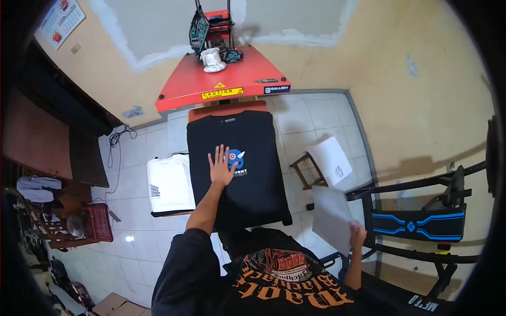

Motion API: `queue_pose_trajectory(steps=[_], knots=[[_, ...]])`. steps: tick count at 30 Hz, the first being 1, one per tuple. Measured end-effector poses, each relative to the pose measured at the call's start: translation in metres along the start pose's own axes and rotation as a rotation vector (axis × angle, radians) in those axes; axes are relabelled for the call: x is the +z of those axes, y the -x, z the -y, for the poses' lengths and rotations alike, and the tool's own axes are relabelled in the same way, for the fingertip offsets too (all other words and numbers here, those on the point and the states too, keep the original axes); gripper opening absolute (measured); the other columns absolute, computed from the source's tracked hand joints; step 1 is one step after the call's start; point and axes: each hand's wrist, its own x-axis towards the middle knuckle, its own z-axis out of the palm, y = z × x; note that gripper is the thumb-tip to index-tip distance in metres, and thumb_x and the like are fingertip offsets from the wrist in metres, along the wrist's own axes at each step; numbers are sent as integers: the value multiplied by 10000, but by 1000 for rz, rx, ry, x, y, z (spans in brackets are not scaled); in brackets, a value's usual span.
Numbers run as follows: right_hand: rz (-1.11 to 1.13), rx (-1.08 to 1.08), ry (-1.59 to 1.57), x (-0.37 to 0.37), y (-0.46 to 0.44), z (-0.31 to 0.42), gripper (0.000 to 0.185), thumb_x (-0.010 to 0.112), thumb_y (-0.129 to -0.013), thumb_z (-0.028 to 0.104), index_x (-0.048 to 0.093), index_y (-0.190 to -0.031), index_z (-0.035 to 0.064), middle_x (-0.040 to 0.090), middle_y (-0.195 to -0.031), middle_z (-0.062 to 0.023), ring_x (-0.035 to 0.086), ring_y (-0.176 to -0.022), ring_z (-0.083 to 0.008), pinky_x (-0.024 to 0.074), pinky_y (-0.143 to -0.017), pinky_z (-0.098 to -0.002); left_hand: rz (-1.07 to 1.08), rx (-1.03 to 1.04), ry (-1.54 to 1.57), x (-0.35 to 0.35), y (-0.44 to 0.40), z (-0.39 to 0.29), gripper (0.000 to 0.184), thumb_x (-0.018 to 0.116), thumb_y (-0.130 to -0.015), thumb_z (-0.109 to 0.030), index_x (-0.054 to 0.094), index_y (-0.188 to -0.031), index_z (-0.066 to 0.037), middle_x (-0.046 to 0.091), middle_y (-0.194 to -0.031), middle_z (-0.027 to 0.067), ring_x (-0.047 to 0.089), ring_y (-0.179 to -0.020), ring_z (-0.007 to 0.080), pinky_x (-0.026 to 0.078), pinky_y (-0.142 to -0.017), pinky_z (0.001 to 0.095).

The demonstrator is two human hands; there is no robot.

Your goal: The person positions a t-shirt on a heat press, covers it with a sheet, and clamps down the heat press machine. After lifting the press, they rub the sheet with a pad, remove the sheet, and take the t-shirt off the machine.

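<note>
A black T-shirt (237, 200) lies spread out on the heat press's lower platen. On its chest is a blue round print (235, 158) with a white wing and white lettering. My left hand (220, 167) rests flat on the shirt with fingers spread, covering the left part of the print. Off to the right, my right hand (358, 235) is closed on the edge of a greyish sheet (331, 213), which hangs tilted, slightly blurred. The heat press's red upper part (226, 79), with a yellow caution label, stands behind the shirt's neckline.
A stack of folded white shirts (169, 181) sits left of the press. To the right, a stool (308, 171) bears white sheets (332, 158). Black exercise equipment (416, 224) fills the far right. Cables (118, 138) and a red crate (98, 222) are on the left.
</note>
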Motion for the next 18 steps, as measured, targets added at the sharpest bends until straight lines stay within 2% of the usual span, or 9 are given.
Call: queue_pose_trajectory(steps=[3, 4, 7, 8, 10, 13, 16, 18], knots=[[6, 62, -70, 13, 51, -6, 352, 680, -980, 251, 730, -1142, -57, 765, -1020, -216, 732, -989, -292, 542, -892, -392, 3, 144, 70, 8, -12, -57, 818, 431, -1026, -612, 266, -1650, -109, 173, -1737, 123, 104, -1615, 302, 55, -1270, 609], [32, 85, -37, 14, 64, -18, 300, 686, -975, 171, 727, -1190, -35, 753, -1078, -249, 741, -1010, -328, 542, -933, -396, 11, 191, 105, 12, -11, -79, 824, 437, -1023, -614, 266, -1649, -107, 176, -1736, 125, 103, -1614, 303, 57, -1270, 610], [58, 239, 102, 12, 95, -34, 304, 687, -976, 178, 730, -1198, -26, 749, -1085, -252, 733, -1012, -351, 540, -938, -412, 52, 338, 199, 22, 8, -140, 815, 449, -1013, -615, 319, -1630, -99, 195, -1731, 129, 100, -1614, 309, 63, -1269, 612], [42, 206, 183, 16, 104, -50, 300, 684, -974, 188, 730, -1178, -28, 743, -1062, -256, 720, -986, -395, 540, -909, -441, 116, 382, 174, 19, 19, -160, 804, 444, -1011, -617, 349, -1617, -98, 201, -1729, 129, 104, -1613, 309, 59, -1269, 610], [20, 165, 197, 19, 118, -60, 301, 688, -967, 197, 726, -1162, -29, 738, -1039, -259, 708, -967, -419, 537, -890, -456, 187, 464, 137, 22, 48, -192, 769, 419, -1019, -617, 420, -1585, -96, 217, -1725, 128, 111, -1611, 308, 44, -1271, 604], [16, 172, 149, 22, 131, -54, 299, 683, -964, 204, 719, -1143, -33, 733, -1019, -263, 702, -953, -436, 535, -862, -470, 294, 535, 91, 28, 98, -222, 708, 406, -1049, -565, 420, -1585, -103, 236, -1719, 121, 161, -1601, 295, 55, -1278, 583], [-1, 264, 64, 33, 143, -55, 294, 673, -965, 200, 716, -1140, -33, 735, -1014, -260, 706, -950, -441, 539, -847, -473, 304, 688, 142, 30, 139, -229, 671, 432, -1058, -515, 403, -1594, -114, 247, -1715, 119, 193, -1593, 295, 89, -1282, 561], [-60, 249, 86, 43, 150, -64, 284, 666, -963, 181, 714, -1143, -34, 740, -1015, -256, 713, -956, -441, 546, -841, -469, 263, 667, 310, 38, 136, -227, 658, 436, -1065, -485, 382, -1601, -106, 232, -1720, 122, 190, -1595, 283, 91, -1285, 552]])
